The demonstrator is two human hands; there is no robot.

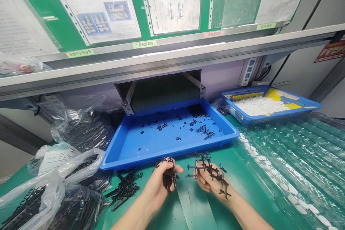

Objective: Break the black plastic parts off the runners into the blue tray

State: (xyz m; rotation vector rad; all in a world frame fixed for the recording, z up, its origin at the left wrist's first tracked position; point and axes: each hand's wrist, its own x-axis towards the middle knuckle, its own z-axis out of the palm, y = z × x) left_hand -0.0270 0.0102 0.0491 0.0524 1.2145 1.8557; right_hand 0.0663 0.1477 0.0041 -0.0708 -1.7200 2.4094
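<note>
Black plastic sprue (212,172) sat pinched in my right hand (208,181), just short of the blue tray (159,147), which held scattered black bits (162,126); the blue basket (258,119) held white pieces (261,105). Thin and branching, the sprue slanted lengthwise from the tray side back over my right wrist. My left hand (157,183) curled round more black parts (173,176).

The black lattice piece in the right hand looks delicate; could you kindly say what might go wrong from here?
The black lattice piece has thin prongs that might snap in the right hand. The left forearm could brush the loose black parts lying beside it across the green tabletop.
</note>
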